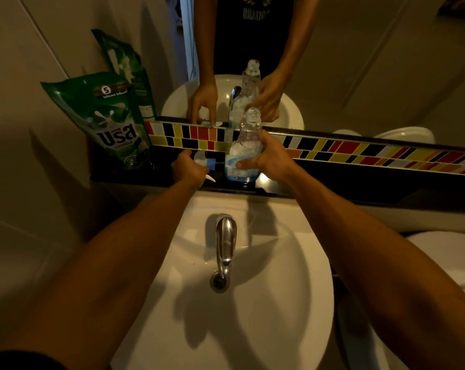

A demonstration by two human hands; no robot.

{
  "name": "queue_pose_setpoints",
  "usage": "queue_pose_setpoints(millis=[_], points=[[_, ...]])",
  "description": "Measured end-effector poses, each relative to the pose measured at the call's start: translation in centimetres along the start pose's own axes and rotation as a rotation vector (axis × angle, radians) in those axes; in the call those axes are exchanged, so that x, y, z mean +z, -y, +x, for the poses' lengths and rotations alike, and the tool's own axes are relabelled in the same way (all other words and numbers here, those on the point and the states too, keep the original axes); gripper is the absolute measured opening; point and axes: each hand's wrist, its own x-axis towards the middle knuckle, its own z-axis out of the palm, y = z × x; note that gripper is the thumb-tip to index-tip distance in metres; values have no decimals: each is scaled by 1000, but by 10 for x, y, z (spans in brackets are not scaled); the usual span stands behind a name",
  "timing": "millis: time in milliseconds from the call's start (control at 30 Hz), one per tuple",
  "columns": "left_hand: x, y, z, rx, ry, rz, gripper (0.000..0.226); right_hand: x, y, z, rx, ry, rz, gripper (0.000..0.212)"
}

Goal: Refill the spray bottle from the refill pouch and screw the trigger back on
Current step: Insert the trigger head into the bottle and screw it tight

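Observation:
A clear spray bottle [248, 140] stands upright on the dark ledge [135, 174] behind the basin, its neck open, with a little blue liquid at the bottom. My right hand [268, 158] grips its right side. My left hand [188, 166] rests on the ledge to the bottle's left, closed on the white and blue trigger head [203, 160], whose tube pokes out below the hand. The green refill pouch [111, 121] stands upright at the ledge's left end, leaning on the wall, apart from both hands.
A white basin [279, 263] with a chrome tap [226, 241] lies below the ledge. A strip of coloured mosaic tiles [359, 150] and a mirror [359, 62] rise behind the ledge. A white toilet lid [445, 249] sits at the right.

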Motion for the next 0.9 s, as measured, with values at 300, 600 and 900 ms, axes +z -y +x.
queue_pose_setpoints(millis=[300, 600, 900], points=[[-55, 4, 4, 29, 89, -275, 47, -4, 3, -4, -31, 20, -57, 73], [-118, -23, -9, 227, 11, -470, 56, 3, -1, -29, -59, -72, -8, 69], [-158, -84, -30, 260, -39, -672, 44, -6, 10, -71, -86, -118, -3, 71]])
